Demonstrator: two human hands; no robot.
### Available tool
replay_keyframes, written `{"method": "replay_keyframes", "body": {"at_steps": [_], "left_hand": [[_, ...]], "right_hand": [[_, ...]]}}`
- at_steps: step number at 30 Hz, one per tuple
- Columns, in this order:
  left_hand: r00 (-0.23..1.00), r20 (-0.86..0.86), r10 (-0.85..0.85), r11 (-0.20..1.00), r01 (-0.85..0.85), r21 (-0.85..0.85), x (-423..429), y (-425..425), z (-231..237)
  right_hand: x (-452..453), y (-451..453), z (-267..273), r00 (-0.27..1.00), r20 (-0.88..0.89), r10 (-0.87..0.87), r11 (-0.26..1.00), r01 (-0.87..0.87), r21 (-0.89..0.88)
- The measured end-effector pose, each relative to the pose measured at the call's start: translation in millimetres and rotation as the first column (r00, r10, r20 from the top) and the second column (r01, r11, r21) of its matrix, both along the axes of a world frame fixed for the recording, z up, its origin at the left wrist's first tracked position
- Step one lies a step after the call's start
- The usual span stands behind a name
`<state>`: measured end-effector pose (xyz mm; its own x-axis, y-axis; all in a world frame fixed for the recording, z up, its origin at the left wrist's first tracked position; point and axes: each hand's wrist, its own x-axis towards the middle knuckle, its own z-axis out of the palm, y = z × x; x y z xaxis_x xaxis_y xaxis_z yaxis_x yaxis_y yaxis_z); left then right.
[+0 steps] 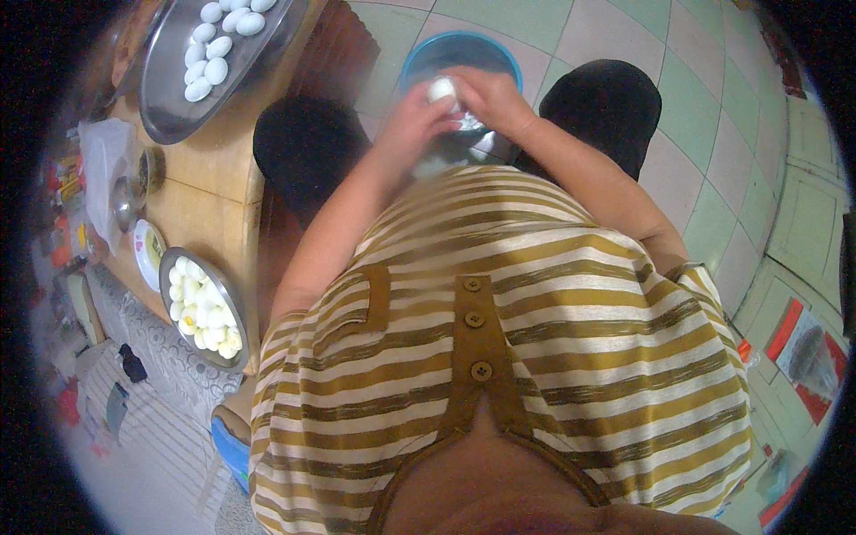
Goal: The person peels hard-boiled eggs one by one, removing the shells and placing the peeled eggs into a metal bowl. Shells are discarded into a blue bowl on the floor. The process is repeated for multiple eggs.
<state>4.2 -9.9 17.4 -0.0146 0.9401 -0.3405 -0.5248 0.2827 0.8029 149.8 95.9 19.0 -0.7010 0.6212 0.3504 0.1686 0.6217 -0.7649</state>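
Observation:
A white egg (pixel 442 89) is held between my two hands, above a blue plastic basin (pixel 461 41) that stands between my knees. My left hand (pixel 419 115) has its fingers around the egg's near side. From the other side, my right hand (pixel 487 97) touches the egg with its fingertips. White bits, apparently eggshell (pixel 470 122), show below the fingers. On the wooden table, a metal bowl (pixel 157 127) holds several eggs in white shells. Nearer, a smaller metal bowl (pixel 242 334) is filled with peeled boiled eggs, one showing some yolk.
The wooden table (pixel 207 174) stands to my left. On it are a small plate (pixel 148 254) with food, a metal ladle or spoon (pixel 124 207), a jar-like container and a white plastic bag (pixel 99 180). Tiled floor (pixel 695 87) surrounds the basin; cabinet doors line the right side.

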Motion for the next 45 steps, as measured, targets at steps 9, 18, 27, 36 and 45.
{"method": "replay_keyframes", "body": {"at_steps": [9,18,27,36,45], "left_hand": [[1.000,0.006,0.013,1.000,-0.013,0.015,0,0,-1],[0.998,0.056,-0.025,0.998,0.022,0.055,-2,0,8],[0.998,0.046,0.046,0.996,-0.049,0.069,0,-1,15],[0.999,-0.014,0.050,0.993,-0.048,0.109,0,-2,4],[0.983,-0.174,0.058,0.998,-0.053,0.033,-1,0,-3]], "right_hand": [[-1,-3,7,0.998,-0.011,-0.061,0.920,0.052,-0.388],[-2,2,8,0.991,-0.006,-0.135,0.853,0.113,-0.510],[-2,-1,12,0.991,-0.095,-0.092,0.814,0.020,-0.580],[-1,3,-1,0.999,0.039,0.004,0.903,0.013,-0.429],[-2,1,-10,1.000,-0.008,0.023,0.898,-0.024,-0.440]]}}
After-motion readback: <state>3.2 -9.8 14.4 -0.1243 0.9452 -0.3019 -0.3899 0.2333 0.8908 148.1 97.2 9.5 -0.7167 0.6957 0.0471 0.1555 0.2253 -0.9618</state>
